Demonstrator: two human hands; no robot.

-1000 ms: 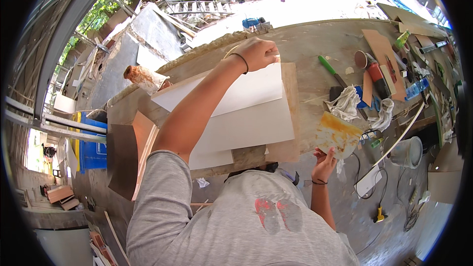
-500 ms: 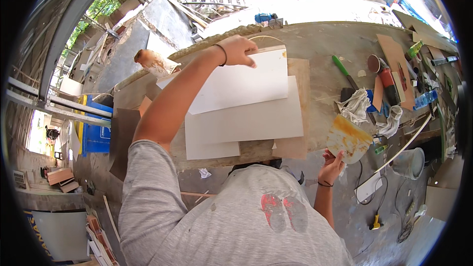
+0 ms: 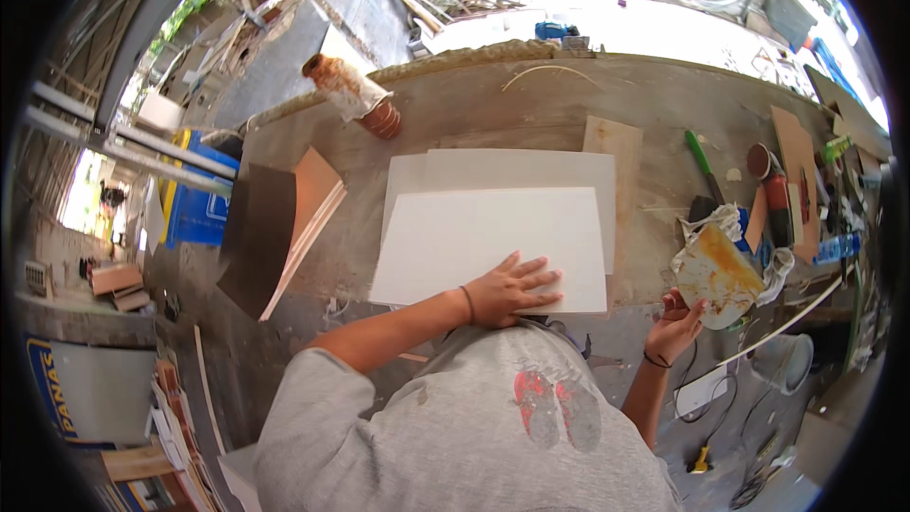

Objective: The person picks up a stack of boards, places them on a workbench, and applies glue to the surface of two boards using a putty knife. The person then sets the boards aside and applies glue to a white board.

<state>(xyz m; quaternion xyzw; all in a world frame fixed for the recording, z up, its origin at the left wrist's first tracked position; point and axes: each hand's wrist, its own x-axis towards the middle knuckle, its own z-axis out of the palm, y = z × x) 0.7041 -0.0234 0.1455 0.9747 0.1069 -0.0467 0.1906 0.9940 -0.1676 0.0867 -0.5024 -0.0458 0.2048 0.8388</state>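
My left hand (image 3: 517, 289) lies flat on a white sheet (image 3: 488, 237), near its front edge, with the fingers spread. That sheet rests on another pale sheet (image 3: 521, 166), which shows along the far and right sides. Off to the right, my right hand (image 3: 675, 325) pinches the lower edge of a thin flat piece (image 3: 716, 275) smeared with yellow-brown stains. It is held tilted, apart from the white sheets. What the stained piece is made of, I cannot tell.
A brown-crusted tube-like container (image 3: 355, 100) stands at the far left of the worktable (image 3: 455, 114). Dark and brown panels (image 3: 265, 237) lie left. At right are a green-handled tool (image 3: 703, 156), a red sander-like power tool (image 3: 773, 190), rags (image 3: 711, 223) and a plastic bottle (image 3: 836, 248).
My left hand has come from the sheets' far edge to the near one, and the white sheet now lies closer to me. My right hand still holds the stained piece. The view has shifted.
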